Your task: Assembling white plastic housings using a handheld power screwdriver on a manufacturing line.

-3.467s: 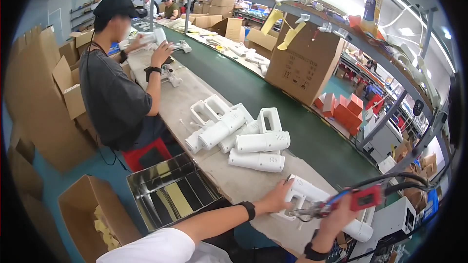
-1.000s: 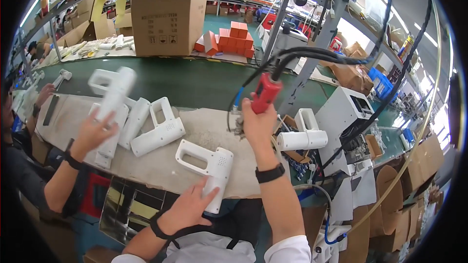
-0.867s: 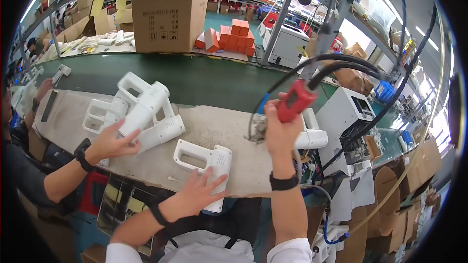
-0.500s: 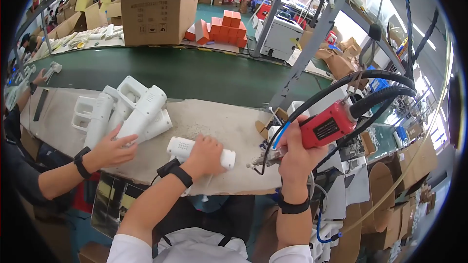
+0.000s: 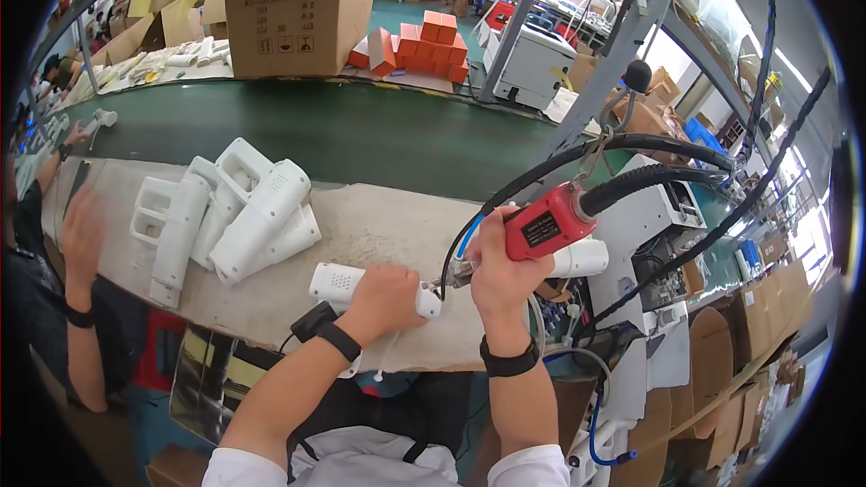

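Observation:
My left hand (image 5: 388, 296) grips a white plastic housing (image 5: 334, 282) with small round holes at its left end, pressing it on the cardboard-covered bench. In my right hand (image 5: 507, 281) is a red power screwdriver (image 5: 548, 224), held sideways with its metal nose toward the housing. The nose is at the housing's right end; whether its tip touches a screw is too small to tell. A thick black cable (image 5: 654, 182) runs from the tool's rear. Near my left wrist sits a small black block (image 5: 314, 321).
White handled housings (image 5: 262, 221) lie piled on the bench's left. Another person's hand (image 5: 83, 230) is beside them. A green conveyor belt (image 5: 388, 131) runs behind the bench. Beyond it stand a large cardboard box (image 5: 289, 13) and stacked orange boxes (image 5: 433, 45). Another white housing (image 5: 582, 258) lies right of my right hand.
My right hand has brought the screwdriver leftward to the housing's right end. My left hand still grips the housing. The other person's near hand has drawn back left from the piled housings.

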{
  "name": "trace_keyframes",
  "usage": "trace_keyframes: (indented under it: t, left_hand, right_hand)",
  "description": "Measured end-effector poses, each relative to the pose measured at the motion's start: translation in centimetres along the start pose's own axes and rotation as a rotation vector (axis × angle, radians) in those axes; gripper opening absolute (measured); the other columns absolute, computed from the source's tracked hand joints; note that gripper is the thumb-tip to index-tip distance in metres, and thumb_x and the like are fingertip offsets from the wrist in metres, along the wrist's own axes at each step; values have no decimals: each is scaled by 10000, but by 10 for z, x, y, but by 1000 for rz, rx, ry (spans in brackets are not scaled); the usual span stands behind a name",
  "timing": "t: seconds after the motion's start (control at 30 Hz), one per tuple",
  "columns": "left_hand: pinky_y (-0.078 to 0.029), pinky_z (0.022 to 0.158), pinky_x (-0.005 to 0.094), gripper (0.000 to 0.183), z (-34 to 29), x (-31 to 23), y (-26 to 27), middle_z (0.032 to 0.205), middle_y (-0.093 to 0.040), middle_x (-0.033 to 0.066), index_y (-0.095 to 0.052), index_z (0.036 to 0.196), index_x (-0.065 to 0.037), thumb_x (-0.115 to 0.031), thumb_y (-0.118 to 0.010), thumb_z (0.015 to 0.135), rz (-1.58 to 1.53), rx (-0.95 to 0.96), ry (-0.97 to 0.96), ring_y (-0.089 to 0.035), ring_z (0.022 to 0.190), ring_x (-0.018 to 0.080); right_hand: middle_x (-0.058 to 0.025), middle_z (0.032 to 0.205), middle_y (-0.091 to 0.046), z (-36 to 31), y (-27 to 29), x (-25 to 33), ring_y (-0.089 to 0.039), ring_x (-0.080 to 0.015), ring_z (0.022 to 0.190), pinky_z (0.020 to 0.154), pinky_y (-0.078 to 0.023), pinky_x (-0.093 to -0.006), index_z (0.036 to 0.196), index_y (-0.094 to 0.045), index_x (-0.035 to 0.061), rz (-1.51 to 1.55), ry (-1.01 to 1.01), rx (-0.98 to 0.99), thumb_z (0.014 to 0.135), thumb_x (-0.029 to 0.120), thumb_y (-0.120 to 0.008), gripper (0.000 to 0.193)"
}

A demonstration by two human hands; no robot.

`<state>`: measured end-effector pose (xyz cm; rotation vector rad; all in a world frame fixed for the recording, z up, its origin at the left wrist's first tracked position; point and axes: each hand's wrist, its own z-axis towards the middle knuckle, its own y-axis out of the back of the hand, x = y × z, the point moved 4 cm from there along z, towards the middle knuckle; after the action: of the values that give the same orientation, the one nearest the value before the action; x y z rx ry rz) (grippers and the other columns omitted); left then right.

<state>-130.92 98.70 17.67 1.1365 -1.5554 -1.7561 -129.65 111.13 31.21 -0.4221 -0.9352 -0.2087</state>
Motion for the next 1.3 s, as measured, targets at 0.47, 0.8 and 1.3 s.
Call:
trace_keyframes:
  t: [0.47, 0.8, 1.3]
  left_hand:
    - [-424, 793, 376, 502, 1, -2, 2, 894, -644, 106, -638, 952, -96, -499, -711, 661, -19, -78, 14, -618, 881, 254]
    - [-452, 725, 382, 448, 1, 3, 2, 812, -634, 115, -620, 840, -65, -439, -739, 623, 11, -197, 27, -632, 825, 262]
    - [-478, 838, 428, 800, -42, 74, 34, 999, -626, 157, -609, 1028, -22, -570, -829, 488, -74, 176, 42, -594, 993, 348]
  right_hand:
    - [-29, 620, -563, -5, -4, -21, -543, -94, 494, 454, -414, -214, 851, -557, -4, -145, 50, 47, 878, 30, -607, 65]
    - [-37, 607, -543, -14, -2, 33, -526, -107, 466, 424, -399, -221, 908, -537, -11, -21, -18, 32, 852, -22, -581, 72]
    - [-29, 618, -562, -16, -10, 21, -532, -92, 493, 452, -395, -216, 884, -564, -9, -55, -52, 82, 877, 43, -599, 63]
